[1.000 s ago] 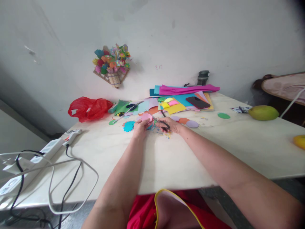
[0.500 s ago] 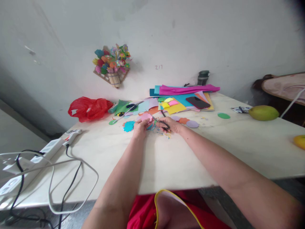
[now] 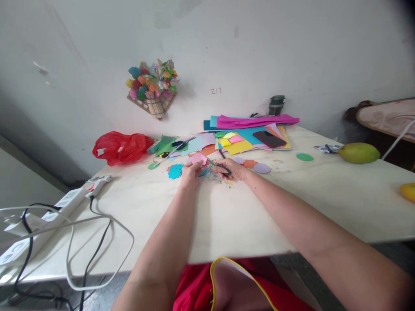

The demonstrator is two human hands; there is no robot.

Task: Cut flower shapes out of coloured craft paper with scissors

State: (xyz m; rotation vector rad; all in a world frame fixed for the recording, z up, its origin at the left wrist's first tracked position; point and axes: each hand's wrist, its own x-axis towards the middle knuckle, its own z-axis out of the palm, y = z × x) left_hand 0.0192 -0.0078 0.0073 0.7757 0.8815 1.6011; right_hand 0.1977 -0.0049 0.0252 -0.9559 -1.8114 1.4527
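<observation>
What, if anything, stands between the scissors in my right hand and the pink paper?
Nothing visible: the scissors in the right hand reach the right side of the pink paper, which the left hand holds from the near side. Whether blade and paper touch is too small to tell.

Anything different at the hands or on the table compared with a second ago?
No visible change: nothing has clearly moved, been taken hold of or let go. The left hand keeps its grip on the pink scalloped paper, and the right hand on the scissors. The blue scalloped cutout, smartphone and red plastic bag stayed put.
</observation>
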